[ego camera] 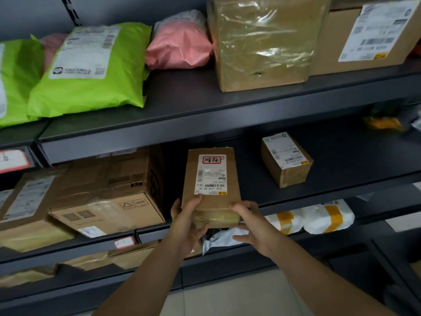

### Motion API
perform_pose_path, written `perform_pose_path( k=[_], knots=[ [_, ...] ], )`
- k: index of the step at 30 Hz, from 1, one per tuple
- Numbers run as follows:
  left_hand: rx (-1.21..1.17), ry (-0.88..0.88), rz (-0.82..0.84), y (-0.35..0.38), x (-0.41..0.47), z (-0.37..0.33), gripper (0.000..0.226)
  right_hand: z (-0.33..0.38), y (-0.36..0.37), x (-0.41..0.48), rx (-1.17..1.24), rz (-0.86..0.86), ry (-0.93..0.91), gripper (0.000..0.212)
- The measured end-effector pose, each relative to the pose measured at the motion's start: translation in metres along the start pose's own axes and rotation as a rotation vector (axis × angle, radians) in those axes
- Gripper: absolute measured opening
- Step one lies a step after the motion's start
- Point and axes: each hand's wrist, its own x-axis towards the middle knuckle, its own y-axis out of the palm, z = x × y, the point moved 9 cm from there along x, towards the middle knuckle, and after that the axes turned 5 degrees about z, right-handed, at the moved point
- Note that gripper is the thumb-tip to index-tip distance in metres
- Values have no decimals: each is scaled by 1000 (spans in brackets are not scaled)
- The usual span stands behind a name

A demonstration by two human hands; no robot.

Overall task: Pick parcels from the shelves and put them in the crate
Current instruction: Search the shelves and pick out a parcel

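gripped 1 flat brown parcel (211, 179) at its near end, with the left hand (189, 224) wrapped around the near-left corner, thumb on top by the white label (210, 174), and the right hand (250, 222) closed over the near-right corner, lower fingers spread beneath. lay lengthwise on the middle shelf (330, 192), near end out past the shelf's front edge, far end pointing away from both hands. just left of the left hand sat a large cardboard box (109, 192); well beyond and right of the right hand, a small taped box (286, 159). directly under the hands lay a grey poly bag (218, 239), and to the right of the right hand, 2 white bundles with yellow tape (312, 218). high above the hands, on the top shelf, rested green mailers (86, 71), a pink bag (180, 46) and a plastic-wrapped box (262, 42).
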Motion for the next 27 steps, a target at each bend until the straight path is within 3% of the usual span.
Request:
perform_pose_path(
  k=[4,9,14,21,24,27],
  knots=[
    [129,-104,97,-6,-14,-2,68,-5,7,-12,-25,66,22,40],
    [367,-86,201,-32,-43,-5,66,-31,22,-44,-79,85,39,43],
    [508,-33,451,-38,-94,-2,75,-35,20,-102,172,-54,-165,41],
    [774,136,668,-19,-192,-2,81,-69,-6,-238,315,-418,-368,114],
    [923,234,764,-2,-232,-3,82,-87,-4,-303,268,-535,-379,106],
    [1063,274,887,24,-274,13,85,-110,-8,-366,230,-605,-369,71]
  ],
)
